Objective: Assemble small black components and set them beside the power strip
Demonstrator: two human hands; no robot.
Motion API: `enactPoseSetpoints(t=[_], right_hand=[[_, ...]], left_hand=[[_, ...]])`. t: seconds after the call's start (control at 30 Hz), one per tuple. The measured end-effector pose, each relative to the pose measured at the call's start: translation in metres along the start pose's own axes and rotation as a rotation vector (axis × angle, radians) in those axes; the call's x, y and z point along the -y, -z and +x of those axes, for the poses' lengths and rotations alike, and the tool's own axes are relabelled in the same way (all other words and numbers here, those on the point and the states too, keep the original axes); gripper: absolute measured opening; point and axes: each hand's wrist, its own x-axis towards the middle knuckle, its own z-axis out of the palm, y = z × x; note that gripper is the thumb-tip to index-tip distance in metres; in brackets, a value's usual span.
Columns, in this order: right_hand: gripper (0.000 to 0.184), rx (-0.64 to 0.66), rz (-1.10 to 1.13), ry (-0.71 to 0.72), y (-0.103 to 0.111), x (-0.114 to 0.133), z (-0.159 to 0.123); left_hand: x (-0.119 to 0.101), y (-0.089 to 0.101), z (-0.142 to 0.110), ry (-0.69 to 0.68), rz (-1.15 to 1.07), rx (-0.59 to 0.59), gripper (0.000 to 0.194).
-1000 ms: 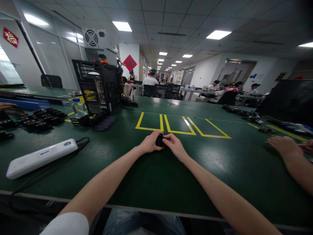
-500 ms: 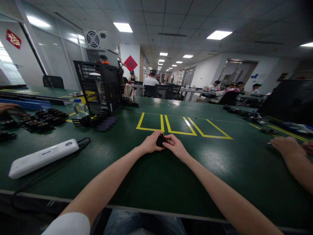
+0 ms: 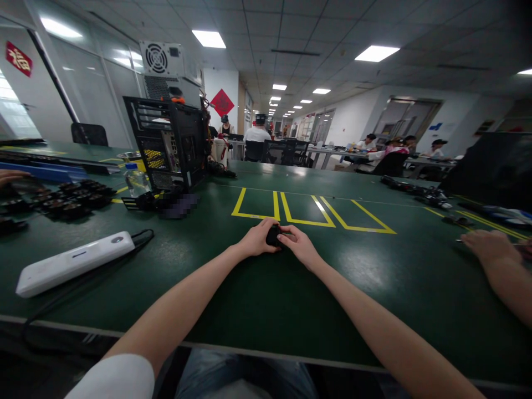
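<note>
Between my two hands is a small black object (image 3: 273,235), its kind too dark and covered to make out. My left hand (image 3: 258,238) wraps round its left side, thumb below and fingers above. From the right, my right hand (image 3: 300,243) pinches the same object with thumb and fingertips. Both hands are low over the green table (image 3: 266,299), just in front of the yellow tape outlines (image 3: 307,223). Fingers hide much of the object.
A white elongated device (image 3: 75,264) with a black cable lies at left. Behind it are a pile of black parts (image 3: 70,199), a plastic bottle (image 3: 135,180) and an open computer case (image 3: 170,144). Another person's hand (image 3: 488,246) is at the right; more black parts (image 3: 419,194) lie beyond.
The view has tilted slightly, so the room and table sit a little higher. Both hands keep hold of the black object, with only a slight shift of the fingers.
</note>
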Motion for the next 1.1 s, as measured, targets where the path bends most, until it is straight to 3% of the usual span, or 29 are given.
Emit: enactPoseSetpoints(t=[0.3, 0.5, 0.73, 0.93, 1.1], right_hand=[[0.016, -0.071, 0.057, 0.101, -0.0037, -0.0065, 0.0021], [0.029, -0.062, -0.004, 0.049, -0.0008, -0.007, 0.0038], [0.029, 0.034, 0.048, 0.013, -0.0007, -0.0047, 0.0009], [0.021, -0.043, 0.02, 0.027, -0.0033, -0.0073, 0.0015], [0.028, -0.057, -0.017, 0.015, -0.0002, -0.0054, 0.0037]], left_hand=[[0.0025, -0.0029, 0.002, -0.002, 0.015, -0.01, 0.057], [0.0032, -0.0033, 0.0023, 0.007, 0.021, -0.012, 0.058], [-0.0002, 0.0004, 0.0003, -0.017, 0.007, -0.001, 0.054], [-0.0026, 0.0009, 0.0009, 0.007, 0.004, 0.001, 0.055], [-0.0043, 0.0019, 0.0005, 0.033, 0.003, 0.009, 0.056]])
